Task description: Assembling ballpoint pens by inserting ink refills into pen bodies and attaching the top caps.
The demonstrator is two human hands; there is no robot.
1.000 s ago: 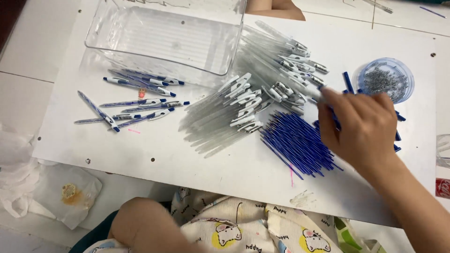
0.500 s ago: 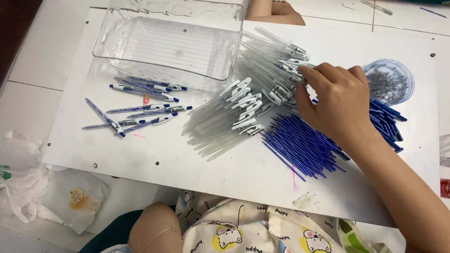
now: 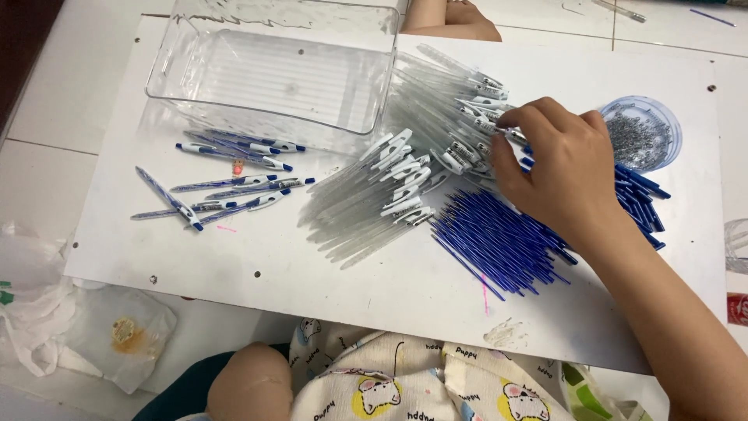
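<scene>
Right hand (image 3: 562,170) reaches in from the lower right, palm down, over the heap of clear pen barrels (image 3: 436,148) on the white worktop (image 3: 374,288). Fingertips (image 3: 510,125) curl onto one barrel at the upper right of the heap; the grip looks narrow, pinched at that barrel, though whether the barrel is lifted cannot be told. Left hand is out of frame.

Barrels: clear, slightly frosted plastic tubes with white clips, piled fanwise across the middle of the board, touching one another. Just below and right of them lies a sheaf of blue ink refills (image 3: 499,242), thin, straight, glossy, partly under the wrist. More blue pieces (image 3: 640,199) stick out to the right of the hand.

Upper right: a round, shallow, clear blue dish (image 3: 662,117) holding small grey metal bits, too fine to tell apart.

Upper left: a clear rectangular plastic bin (image 3: 273,70), ribbed floor, rounded corners, standing upright. Just in front of it, scattered finished pens (image 3: 234,175), clear with blue tips and white clips, well apart from the hand.

Left edge, off the board on the tiled floor: crumpled white plastic bag (image 3: 47,312). A small red-and-white package shows at the right edge, mostly cut off.
</scene>
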